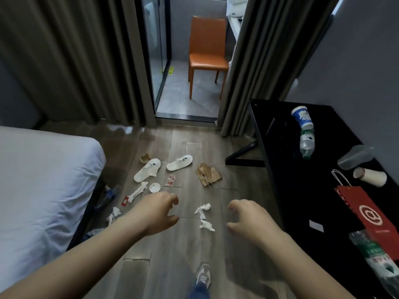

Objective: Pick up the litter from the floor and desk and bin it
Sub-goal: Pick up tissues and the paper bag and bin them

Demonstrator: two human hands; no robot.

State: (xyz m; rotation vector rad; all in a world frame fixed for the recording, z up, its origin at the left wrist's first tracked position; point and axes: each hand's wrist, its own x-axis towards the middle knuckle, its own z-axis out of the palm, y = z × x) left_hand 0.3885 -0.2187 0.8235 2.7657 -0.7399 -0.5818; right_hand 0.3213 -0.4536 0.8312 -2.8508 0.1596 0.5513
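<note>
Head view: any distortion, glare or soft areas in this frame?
Head view: wide-angle distortion bows the curtains and black desk edge; light is dim; a glare patch sits on the wooden floor by the glass door; the left hand, right hand and crumpled tissue between them are soft but readable.

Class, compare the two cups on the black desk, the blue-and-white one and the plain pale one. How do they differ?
The blue-and-white cup carries blue printing; the plain cup is unmarked. The blue-and-white cup sits farther off, next to a water bottle; the plain cup lies on its side nearer, by the red paper bag. Both rest on the black desk.
</note>
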